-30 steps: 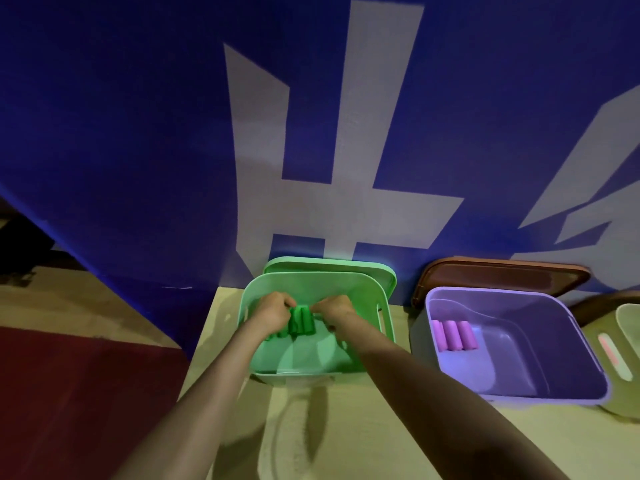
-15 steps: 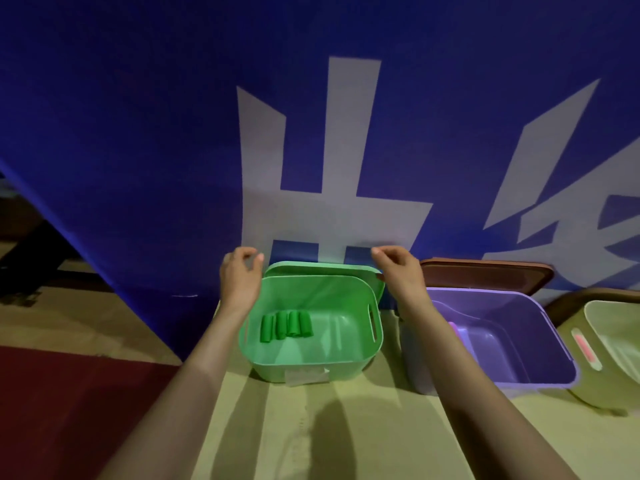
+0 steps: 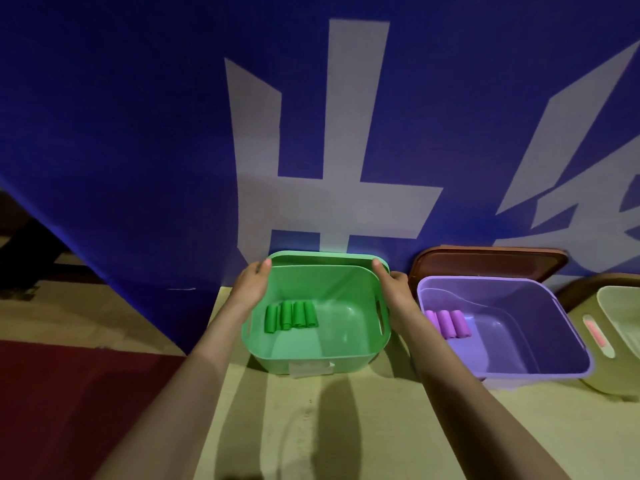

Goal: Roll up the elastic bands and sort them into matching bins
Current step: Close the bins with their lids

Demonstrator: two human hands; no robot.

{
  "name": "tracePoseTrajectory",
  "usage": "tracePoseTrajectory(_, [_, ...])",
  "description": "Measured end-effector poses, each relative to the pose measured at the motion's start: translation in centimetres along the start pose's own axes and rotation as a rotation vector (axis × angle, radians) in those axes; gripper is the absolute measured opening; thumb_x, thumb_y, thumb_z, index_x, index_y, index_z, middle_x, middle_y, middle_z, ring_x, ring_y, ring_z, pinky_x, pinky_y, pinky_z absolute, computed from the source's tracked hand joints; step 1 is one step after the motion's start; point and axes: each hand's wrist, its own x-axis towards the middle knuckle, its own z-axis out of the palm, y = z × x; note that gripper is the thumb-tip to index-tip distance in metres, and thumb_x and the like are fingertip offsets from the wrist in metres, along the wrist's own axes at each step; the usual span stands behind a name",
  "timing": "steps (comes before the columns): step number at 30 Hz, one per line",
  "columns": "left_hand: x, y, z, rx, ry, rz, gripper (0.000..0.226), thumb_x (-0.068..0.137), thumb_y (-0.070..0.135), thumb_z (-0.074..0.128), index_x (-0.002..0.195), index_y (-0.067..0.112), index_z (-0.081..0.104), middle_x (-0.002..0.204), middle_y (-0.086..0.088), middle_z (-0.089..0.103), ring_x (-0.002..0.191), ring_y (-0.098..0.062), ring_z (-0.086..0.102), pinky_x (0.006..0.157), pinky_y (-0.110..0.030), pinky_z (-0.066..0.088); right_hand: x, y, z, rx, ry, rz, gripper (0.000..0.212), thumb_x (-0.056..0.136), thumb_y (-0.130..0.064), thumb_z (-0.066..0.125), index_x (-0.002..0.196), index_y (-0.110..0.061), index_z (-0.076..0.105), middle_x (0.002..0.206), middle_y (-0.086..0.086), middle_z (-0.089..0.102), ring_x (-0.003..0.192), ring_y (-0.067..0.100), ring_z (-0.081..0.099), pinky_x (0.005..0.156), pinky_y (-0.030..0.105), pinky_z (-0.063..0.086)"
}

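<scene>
A green bin (image 3: 346,358) stands on the table against the blue wall, with several rolled green bands (image 3: 291,315) lying side by side at its left. Behind it a green lid (image 3: 325,258) leans upright against the wall. My left hand (image 3: 251,285) grips the lid's left end, thumb on its front corner. My right hand (image 3: 394,289) grips the lid's right end the same way. To the right, a purple bin (image 3: 554,341) holds three rolled purple bands (image 3: 448,322).
A brown lid (image 3: 485,263) leans on the wall behind the purple bin. A pale green bin (image 3: 620,313) sits at the far right edge. The blue banner wall (image 3: 138,133) closes the back. A red floor (image 3: 69,393) lies left of the table.
Both hands left the green rolls inside the bin, rose to the lid behind it, and now hold its two ends. The rolls stay in the bin.
</scene>
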Motion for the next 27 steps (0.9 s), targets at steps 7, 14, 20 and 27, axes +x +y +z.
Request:
tracePoseTrajectory(7, [0.7,0.3,0.0,-0.078,-0.008,-0.064,0.055,0.103,0.039,0.031,0.136,-0.002,0.045,0.141,-0.022,0.045,0.13,-0.034,0.042,0.104,-0.039,0.035,0.5,0.2,-0.3,0.013,-0.015,0.015,0.097,0.059,-0.081,0.052,0.123,-0.008,0.052,0.117,0.013,0.061,0.107,0.033,0.058,0.097,0.05,0.046])
tracePoseTrajectory(14, [0.0,0.9,-0.8,-0.106,0.05,-0.017,0.056,0.102,0.045,0.03,0.132,0.002,0.051,0.136,-0.019,0.051,0.126,-0.032,0.047,0.101,-0.037,0.037,1.0,-0.1,-0.8,0.014,-0.049,-0.044,0.099,0.052,-0.089,0.049,0.115,-0.012,0.058,0.107,0.01,0.067,0.101,0.029,0.063,0.095,0.047,0.049])
tracePoseTrajectory(20, [-1.4,1.9,-2.5,-0.181,0.143,0.08,0.055,0.1,0.049,0.028,0.11,0.006,0.061,0.113,-0.014,0.062,0.099,-0.023,0.055,0.081,-0.033,0.041,-2.9,-4.5,-1.5,0.006,-0.023,-0.133,0.056,0.092,-0.057,0.045,0.116,-0.007,0.053,0.103,0.006,0.06,0.093,0.021,0.056,0.077,0.031,0.04])
tracePoseTrajectory(27, [-3.0,3.0,-4.9,-0.351,0.18,0.192,0.051,0.099,0.053,0.029,0.113,0.016,0.063,0.112,-0.006,0.064,0.109,-0.02,0.059,0.092,-0.034,0.043,-4.5,-5.9,-2.4,0.065,-0.039,-0.242,0.058,0.091,-0.058,0.04,0.118,-0.01,0.058,0.117,0.009,0.063,0.103,0.021,0.06,0.085,0.034,0.046])
